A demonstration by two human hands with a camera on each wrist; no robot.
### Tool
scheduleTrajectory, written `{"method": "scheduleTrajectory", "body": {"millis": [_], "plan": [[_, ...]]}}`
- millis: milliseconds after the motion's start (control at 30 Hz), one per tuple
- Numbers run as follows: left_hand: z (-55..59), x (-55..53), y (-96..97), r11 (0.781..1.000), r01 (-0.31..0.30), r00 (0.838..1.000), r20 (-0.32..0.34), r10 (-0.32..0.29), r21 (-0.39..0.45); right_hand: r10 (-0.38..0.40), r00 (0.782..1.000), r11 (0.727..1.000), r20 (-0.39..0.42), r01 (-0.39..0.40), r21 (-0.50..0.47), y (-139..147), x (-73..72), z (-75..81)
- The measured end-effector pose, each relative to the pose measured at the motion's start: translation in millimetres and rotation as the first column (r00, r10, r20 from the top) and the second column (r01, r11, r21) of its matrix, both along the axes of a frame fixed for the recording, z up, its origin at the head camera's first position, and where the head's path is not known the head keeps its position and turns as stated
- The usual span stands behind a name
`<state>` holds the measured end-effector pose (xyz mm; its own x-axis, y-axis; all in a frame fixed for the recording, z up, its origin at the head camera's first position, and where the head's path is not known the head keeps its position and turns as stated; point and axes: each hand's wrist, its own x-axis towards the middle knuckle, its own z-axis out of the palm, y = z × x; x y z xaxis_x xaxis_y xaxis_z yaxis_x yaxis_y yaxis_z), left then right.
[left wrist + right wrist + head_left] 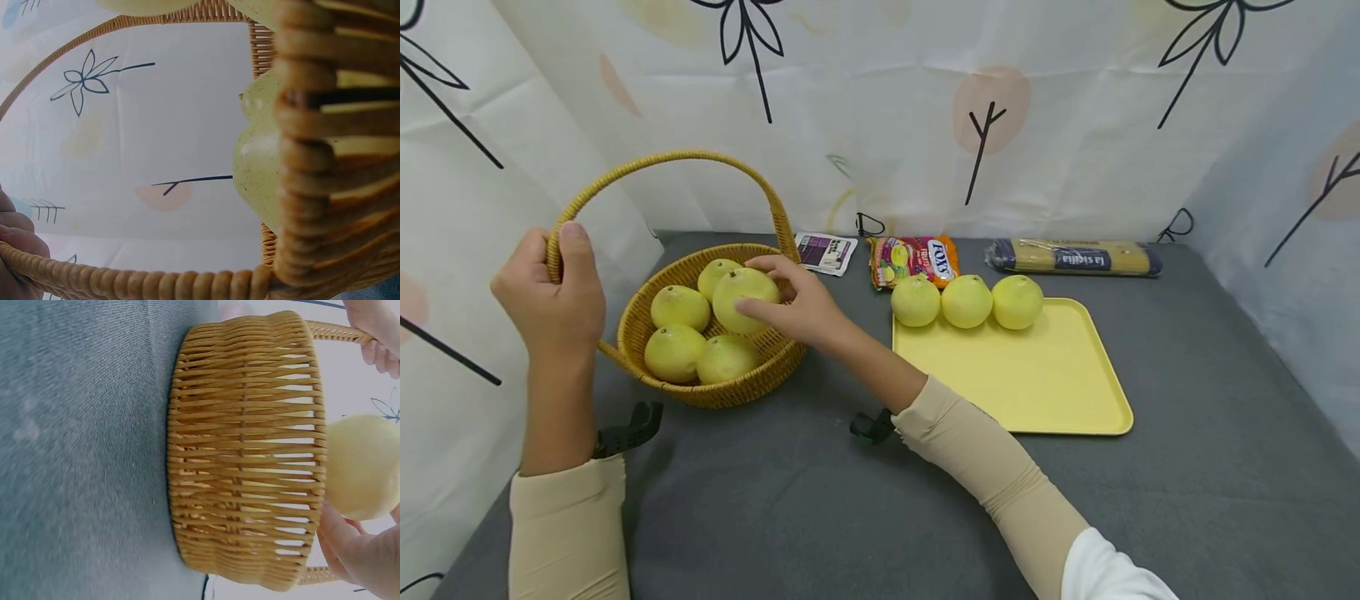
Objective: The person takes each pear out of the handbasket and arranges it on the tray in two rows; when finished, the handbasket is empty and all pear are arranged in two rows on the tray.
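A woven wicker basket [715, 398] stands at the left of the table with several round yellow-green fruits [675, 353] inside. My left hand [553, 287] grips the left side of its tall arched handle [688, 156]. Over the basket's right rim reaches my right hand [801, 300], thumb and fingers around one larger-looking fruit [741, 296]. In the right wrist view that held fruit [362, 465] shows just above the rim. Close up in the left wrist view, speckled fruit [259, 162] shows beside the weave.
To the right lies a yellow tray [1037, 375] with three similar fruits [967, 302] along its back edge. Behind are a purple-and-white packet [826, 252], an orange candy bag [913, 260] and a pasta pack [1075, 257]. A patterned curtain [880, 117] hangs behind the table.
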<state>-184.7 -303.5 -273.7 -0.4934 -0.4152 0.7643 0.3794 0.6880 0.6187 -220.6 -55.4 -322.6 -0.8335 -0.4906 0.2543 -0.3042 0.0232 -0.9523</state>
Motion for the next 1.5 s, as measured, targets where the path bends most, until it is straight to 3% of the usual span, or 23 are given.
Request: {"method": "scheduleTrajectory", "body": {"millis": [167,400,867,1233,1500], "plan": [[-0.4,1.0,0.2,1.000,-0.007,1.000,0.003,0.007,-0.008,0.001,1.000,1.000,0.004,-0.001,-0.031,13,7.2,2.9],[0.2,1.7,0.7,1.000,-0.007,1.000,0.013,0.007,-0.008,-0.007,0.999,1.000,-0.054,0.008,0.012,33,15.3,6.5],[-0.2,0.4,-0.9,1.000,0.000,1.000,-0.014,0.000,-0.021,0.014,0.990,0.999,-0.139,-0.008,0.038,70,16.7,-1.7],[0.4,-0.3,-0.1,1.000,0.001,1.000,-0.005,-0.001,-0.017,0.025,0.997,0.998,-0.071,-0.021,0.057,90,18.3,-1.7],[0.0,0.7,-0.8,1.000,0.000,1.000,-0.002,0.000,-0.004,-0.002,0.998,0.990,-0.065,0.011,0.143,110,22.3,2.7]]}}
